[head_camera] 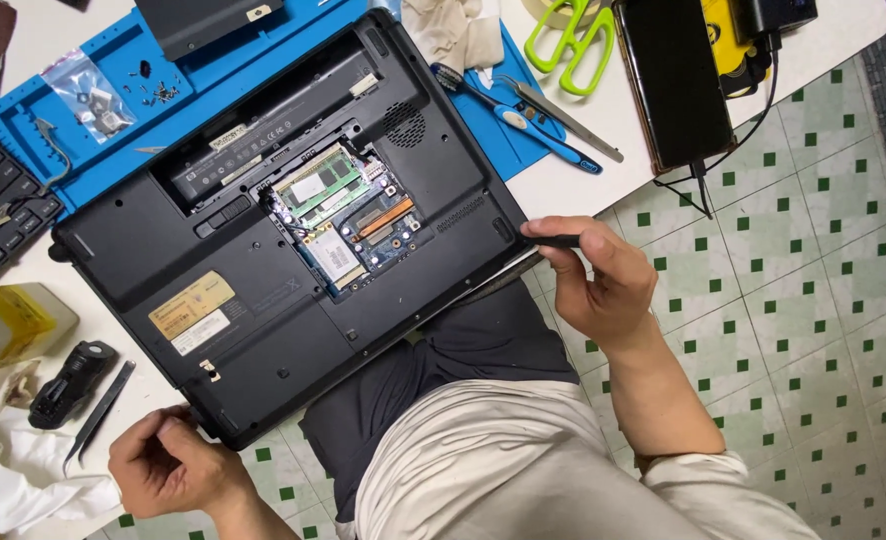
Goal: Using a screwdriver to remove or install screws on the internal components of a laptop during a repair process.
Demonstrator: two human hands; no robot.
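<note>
At table edge, black laptop (263,260) laid upside down, bottom cover off, memory module (318,185) and circuit board (378,225) exposed. At laptop's 3 o'clock corner, thin black pry tool (558,241) pinched in right hand (598,285), tip set against case seam. At 7 o'clock corner, case gripped by curled left hand (168,465). Black tweezers (98,415) seen at 9 o'clock of left hand, green scissors (573,40) at 1 o'clock of laptop.

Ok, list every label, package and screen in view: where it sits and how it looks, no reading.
Tan sticker: rectangular, laptop underside, lower left.
White sticker: smaller rectangle, just below the tan one.
White strip label: narrow, in the battery bay.
Clear plastic bag: small parts inside, on the blue mat.
Phone: dark blank screen, table's right edge.
</note>
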